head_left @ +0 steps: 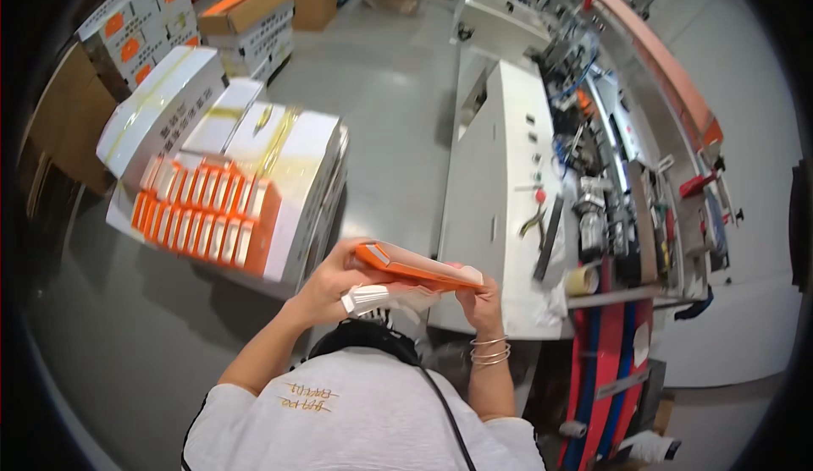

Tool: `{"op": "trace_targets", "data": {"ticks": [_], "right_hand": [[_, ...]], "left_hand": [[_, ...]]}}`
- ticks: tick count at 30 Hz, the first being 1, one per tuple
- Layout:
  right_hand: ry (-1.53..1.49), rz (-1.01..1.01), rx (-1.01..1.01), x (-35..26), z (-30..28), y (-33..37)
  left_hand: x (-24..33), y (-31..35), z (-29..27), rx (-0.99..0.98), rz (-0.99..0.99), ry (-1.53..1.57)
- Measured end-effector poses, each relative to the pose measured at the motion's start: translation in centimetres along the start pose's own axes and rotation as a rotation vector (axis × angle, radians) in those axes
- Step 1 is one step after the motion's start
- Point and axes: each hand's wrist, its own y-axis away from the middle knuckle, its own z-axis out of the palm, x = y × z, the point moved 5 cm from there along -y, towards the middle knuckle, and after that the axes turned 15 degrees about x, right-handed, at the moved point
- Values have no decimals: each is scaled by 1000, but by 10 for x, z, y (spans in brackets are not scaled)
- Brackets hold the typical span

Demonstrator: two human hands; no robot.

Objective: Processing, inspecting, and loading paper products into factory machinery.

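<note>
In front of my chest I hold a thin orange carton (423, 269), with its pale inside facing up and a folded edge at its left end. My left hand (326, 289) is closed around the carton's left end. Under the carton, the same hand also has a white item with a ribbed end (370, 300); its kind I cannot make out. The carton's right end is pinched by my right hand (480, 300), which has several thin bangles at the wrist.
Left of me, many orange-and-white small boxes (203, 213) stand in rows on taped white cartons (292, 145). More stacked cartons (140, 35) are behind. To my right runs a white machine bench (521, 141) with pliers (533, 221), a tape roll (582, 280) and a red-and-blue conveyor belt (605, 369).
</note>
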Motion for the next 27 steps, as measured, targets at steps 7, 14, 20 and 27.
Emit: {"op": "trace_targets", "data": {"ticks": [7, 14, 20, 27], "right_hand": [[136, -187, 187, -39, -29, -110], [269, -251, -40, -28, -31, -215], [267, 17, -238, 1, 23, -302], [309, 154, -361, 37, 100, -385]], "left_hand": [[-55, -80, 32, -24, -30, -153], [-99, -138, 31, 171, -175, -83], [-149, -166, -28, 498, -357, 214], [-182, -207, -86, 742, -67, -237]]}}
